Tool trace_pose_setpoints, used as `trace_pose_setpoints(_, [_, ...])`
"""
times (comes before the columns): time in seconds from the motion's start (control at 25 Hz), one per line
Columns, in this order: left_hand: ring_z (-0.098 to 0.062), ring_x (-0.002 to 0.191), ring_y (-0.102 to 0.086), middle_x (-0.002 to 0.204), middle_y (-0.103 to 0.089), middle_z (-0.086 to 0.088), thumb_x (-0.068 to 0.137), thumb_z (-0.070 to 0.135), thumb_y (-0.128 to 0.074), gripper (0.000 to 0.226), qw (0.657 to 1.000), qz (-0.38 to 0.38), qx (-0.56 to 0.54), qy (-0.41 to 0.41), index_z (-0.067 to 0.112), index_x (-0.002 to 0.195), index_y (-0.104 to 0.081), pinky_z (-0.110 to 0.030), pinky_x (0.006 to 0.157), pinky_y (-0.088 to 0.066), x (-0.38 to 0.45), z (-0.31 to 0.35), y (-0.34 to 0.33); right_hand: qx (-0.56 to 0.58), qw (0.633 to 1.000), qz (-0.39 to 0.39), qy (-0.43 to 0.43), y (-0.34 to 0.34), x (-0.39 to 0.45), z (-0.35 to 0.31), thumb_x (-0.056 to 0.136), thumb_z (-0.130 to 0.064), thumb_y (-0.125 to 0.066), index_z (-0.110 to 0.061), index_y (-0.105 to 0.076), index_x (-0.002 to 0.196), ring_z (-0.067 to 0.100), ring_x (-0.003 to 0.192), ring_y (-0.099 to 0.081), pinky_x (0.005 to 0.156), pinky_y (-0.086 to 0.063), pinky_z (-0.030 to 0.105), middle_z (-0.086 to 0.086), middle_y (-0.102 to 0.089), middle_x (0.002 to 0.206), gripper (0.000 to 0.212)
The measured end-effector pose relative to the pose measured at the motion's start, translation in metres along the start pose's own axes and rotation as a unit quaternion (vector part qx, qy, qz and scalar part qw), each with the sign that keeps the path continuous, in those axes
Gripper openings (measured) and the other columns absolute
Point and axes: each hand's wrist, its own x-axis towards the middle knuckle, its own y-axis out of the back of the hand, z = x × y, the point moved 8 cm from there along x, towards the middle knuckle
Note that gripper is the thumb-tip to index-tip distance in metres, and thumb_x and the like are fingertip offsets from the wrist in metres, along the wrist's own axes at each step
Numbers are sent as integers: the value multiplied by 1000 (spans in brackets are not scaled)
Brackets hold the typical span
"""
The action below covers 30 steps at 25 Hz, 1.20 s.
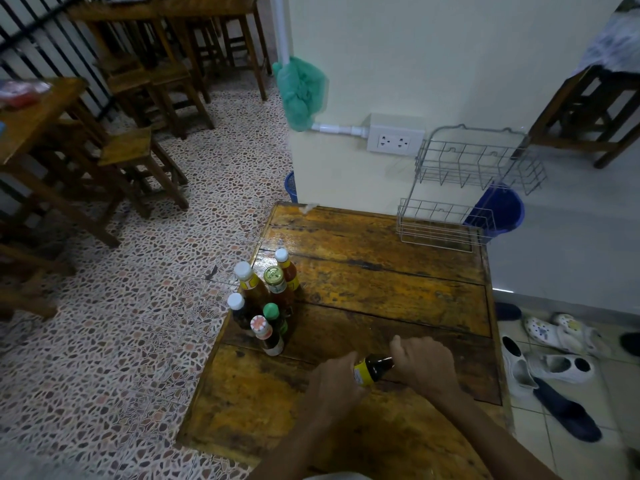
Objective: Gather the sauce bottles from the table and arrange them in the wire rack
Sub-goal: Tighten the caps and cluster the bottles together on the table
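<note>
A dark sauce bottle with a yellow label point(372, 369) lies sideways between my hands, just above the wooden table point(381, 282). My left hand point(332, 382) grips its base end and my right hand point(424, 363) is closed around its neck end, hiding the cap. Several more sauce bottles point(266, 303) stand upright in a cluster at the table's left edge, with white, gold, green and red-white caps. The two-tier wire rack point(467, 188) stands empty at the table's far right corner against the wall.
Wooden stools and tables point(131, 109) fill the room to the left over a pebble-patterned floor. A wall socket point(394, 140) sits beside the rack. A blue bucket point(498, 209) stands behind the rack, and sandals point(554, 358) lie on the floor to the right.
</note>
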Motion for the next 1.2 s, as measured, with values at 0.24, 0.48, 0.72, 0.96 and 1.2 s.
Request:
trace_pose_setpoints(0.24, [-19,80,-70,88,-72,6,62,30,-92,50,986,94,137,1,23,104,-67,-41,76,-60,-3,12,15,174,973,-85,-124,-31,-5,10,105,-47,-39,-19,-57,88,21,65,-58,56,-43,32,2,-62,79,37])
trace_pose_setpoints(0.48, [-14,100,-58,111,-62,7,88,57,-68,47,996,40,-71,-40,28,122,-55,-34,81,-48,11,9,34,343,934,20,-99,22,23,7,100,-48,-49,-29,-54,74,10,54,-57,44,-37,27,-4,-61,67,33])
trace_pose_setpoints(0.72, [-6,77,-62,95,-64,11,85,70,-68,44,982,-71,-172,-31,39,111,-50,-32,60,-49,11,-1,28,357,934,17,-6,32,33,-6,103,-40,-46,-24,-51,74,17,62,-55,52,-36,38,2,-58,69,34])
trace_pose_setpoints(0.96, [-5,89,-67,104,-69,9,79,74,-73,56,958,-159,-237,-22,36,117,-57,-34,72,-56,4,-12,24,358,933,18,10,23,29,-17,102,-43,-43,-26,-53,74,12,60,-55,51,-38,40,-2,-59,67,34])
trace_pose_setpoints(1.2, [-5,100,-68,113,-70,10,79,70,-77,64,939,-172,-299,-3,35,129,-57,-31,80,-56,-4,-24,17,375,927,17,13,12,30,-30,103,-37,-49,-24,-53,74,20,59,-55,49,-34,38,2,-58,66,32])
